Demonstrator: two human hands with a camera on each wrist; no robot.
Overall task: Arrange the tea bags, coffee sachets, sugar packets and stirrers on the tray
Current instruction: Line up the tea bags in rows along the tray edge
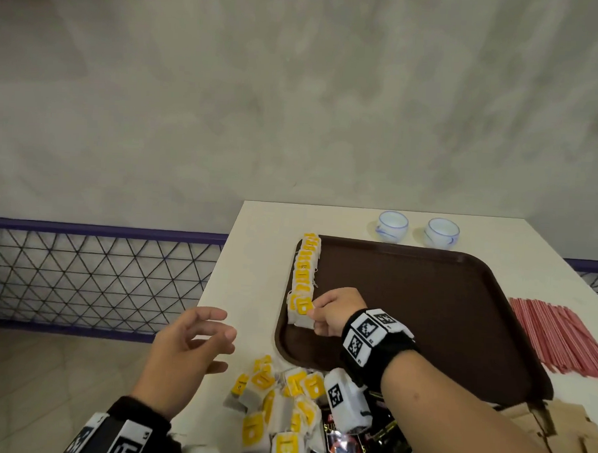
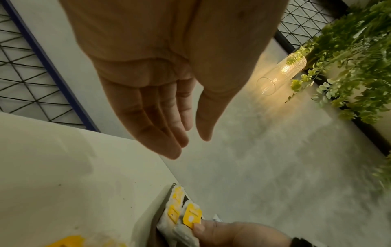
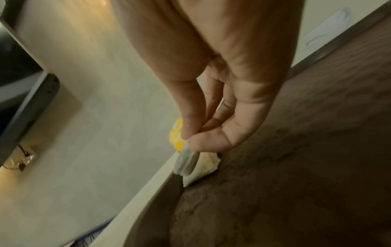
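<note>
A brown tray point(image 1: 424, 317) lies on the cream table point(image 1: 251, 258). Along its left edge stands a row of tea bags point(image 1: 304, 271) with yellow tags. My right hand point(image 1: 316, 316) pinches a tea bag point(image 1: 302, 313) at the near end of that row; in the right wrist view thumb and forefinger pinch the tea bag point(image 3: 186, 160) over the tray rim point(image 3: 160, 187). My left hand point(image 1: 214, 339) hovers open and empty above the table's left edge, left of the tray. A pile of loose tea bags point(image 1: 276, 407) and dark coffee sachets point(image 1: 360, 444) lies near me.
Red stirrers point(image 1: 560, 333) lie in a heap right of the tray. Two white cups point(image 1: 417, 228) stand behind it. Brown packets point(image 1: 549, 429) sit at the near right. A blue-framed wire fence point(image 1: 83, 271) and the floor lie left of the table.
</note>
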